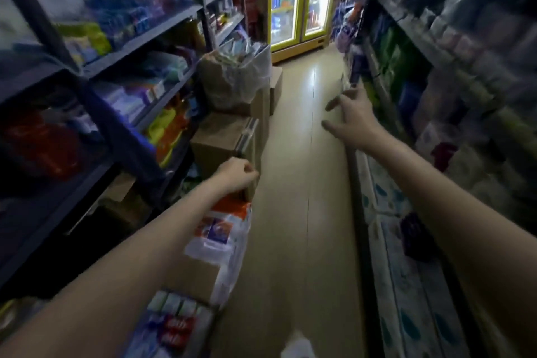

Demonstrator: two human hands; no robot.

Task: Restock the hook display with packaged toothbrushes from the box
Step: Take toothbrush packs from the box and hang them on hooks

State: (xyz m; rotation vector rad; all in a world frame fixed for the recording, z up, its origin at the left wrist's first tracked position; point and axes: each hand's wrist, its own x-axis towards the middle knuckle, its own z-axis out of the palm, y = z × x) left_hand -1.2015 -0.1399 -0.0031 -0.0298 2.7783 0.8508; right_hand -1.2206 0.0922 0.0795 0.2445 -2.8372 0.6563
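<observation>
Both forearms bare, extended forward. Left arm enters from 7 o'clock, running up toward centre; left hand [236, 173] with fingers curled into a loose fist, knuckles up, nothing visibly held. Right arm enters from 4 o'clock, angled toward 11 o'clock; right hand [353, 113] open, palm down, fingers spread and reaching ahead, thumb stuck out toward 9 o'clock. Hands well apart.
</observation>
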